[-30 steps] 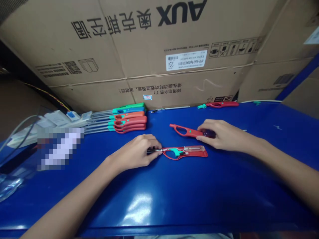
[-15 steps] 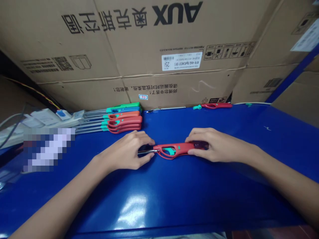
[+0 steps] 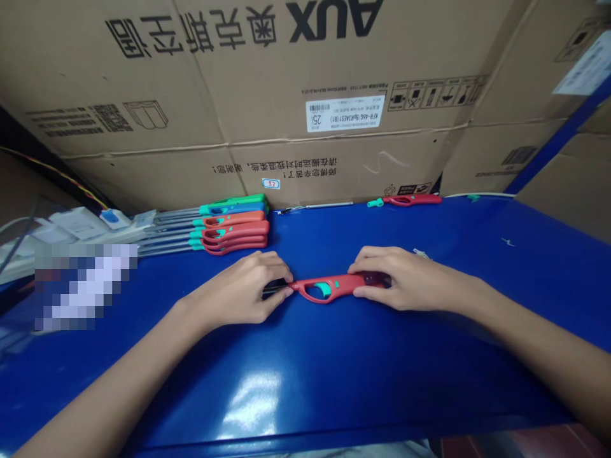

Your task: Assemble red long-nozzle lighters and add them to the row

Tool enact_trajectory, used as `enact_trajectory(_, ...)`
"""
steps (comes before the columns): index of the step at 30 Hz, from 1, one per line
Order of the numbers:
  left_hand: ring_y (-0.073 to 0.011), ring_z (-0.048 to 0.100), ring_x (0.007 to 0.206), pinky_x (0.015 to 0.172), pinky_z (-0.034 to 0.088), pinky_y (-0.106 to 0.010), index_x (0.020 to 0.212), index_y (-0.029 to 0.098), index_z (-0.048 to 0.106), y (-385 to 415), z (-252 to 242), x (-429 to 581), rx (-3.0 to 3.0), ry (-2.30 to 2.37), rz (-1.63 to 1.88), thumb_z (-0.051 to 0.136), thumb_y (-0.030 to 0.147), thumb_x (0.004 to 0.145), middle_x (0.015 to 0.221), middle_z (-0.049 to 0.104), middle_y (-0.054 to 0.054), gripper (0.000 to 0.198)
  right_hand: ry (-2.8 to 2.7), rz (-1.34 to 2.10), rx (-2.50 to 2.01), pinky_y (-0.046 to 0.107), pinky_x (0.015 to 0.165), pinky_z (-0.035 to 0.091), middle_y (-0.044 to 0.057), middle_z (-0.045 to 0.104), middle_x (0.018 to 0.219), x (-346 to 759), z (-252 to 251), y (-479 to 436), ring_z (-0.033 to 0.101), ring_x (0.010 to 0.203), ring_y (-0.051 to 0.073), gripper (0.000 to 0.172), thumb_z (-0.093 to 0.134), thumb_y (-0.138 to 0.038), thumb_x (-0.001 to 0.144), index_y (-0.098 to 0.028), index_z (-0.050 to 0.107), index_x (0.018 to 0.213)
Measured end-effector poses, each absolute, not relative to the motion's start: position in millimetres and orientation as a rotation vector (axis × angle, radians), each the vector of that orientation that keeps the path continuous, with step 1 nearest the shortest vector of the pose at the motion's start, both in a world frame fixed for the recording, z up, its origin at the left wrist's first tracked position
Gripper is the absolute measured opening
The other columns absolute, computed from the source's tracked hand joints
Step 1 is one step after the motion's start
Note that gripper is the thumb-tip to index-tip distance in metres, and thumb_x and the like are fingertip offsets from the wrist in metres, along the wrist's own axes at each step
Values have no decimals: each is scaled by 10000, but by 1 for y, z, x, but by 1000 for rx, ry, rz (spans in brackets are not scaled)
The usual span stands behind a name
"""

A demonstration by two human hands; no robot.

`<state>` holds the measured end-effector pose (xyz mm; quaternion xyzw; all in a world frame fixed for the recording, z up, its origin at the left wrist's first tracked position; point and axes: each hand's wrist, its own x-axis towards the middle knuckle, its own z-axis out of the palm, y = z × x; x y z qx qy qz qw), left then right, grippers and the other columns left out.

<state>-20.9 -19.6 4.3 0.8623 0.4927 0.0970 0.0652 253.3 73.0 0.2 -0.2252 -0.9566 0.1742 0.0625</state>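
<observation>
A red gas lighter (image 3: 341, 286) with a green trigger lies lengthwise in front of me, between both hands. My left hand (image 3: 248, 289) pinches its front end with thumb and fingers, where the metal tube meets the red body. Most of that tube is hidden under the hand. My right hand (image 3: 403, 278) grips the rear end of the handle, thumb on the near side and fingers on the far side. A dark, purplish part (image 3: 375, 278) shows in the handle between those fingers.
Several finished-looking lighters (image 3: 233, 232) are stacked at the back left, beside a power strip (image 3: 100, 232). Along the cardboard wall (image 3: 267, 95) lie a thin metal tube (image 3: 329, 205) and a red handle (image 3: 413, 200) with a green piece (image 3: 375, 203). A small whitish bit (image 3: 422, 254) lies behind my right hand.
The lighter's red body looks more closed around the trigger than before. My left fingertips now press on its front end. The whitish bit behind my right hand has come into view.
</observation>
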Motion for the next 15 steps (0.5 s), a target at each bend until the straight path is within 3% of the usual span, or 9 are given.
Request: enact_trajectory(15,-205,614,846,796,484,-338,922,160,667,-19,5,-22,2597,1502,254,525,235,902,904,670,-61,163,-2875,542,-687,317,754,457,77,629,1068,253,-3,72,594,866,193,292,569,-368,912,-169,653,1108)
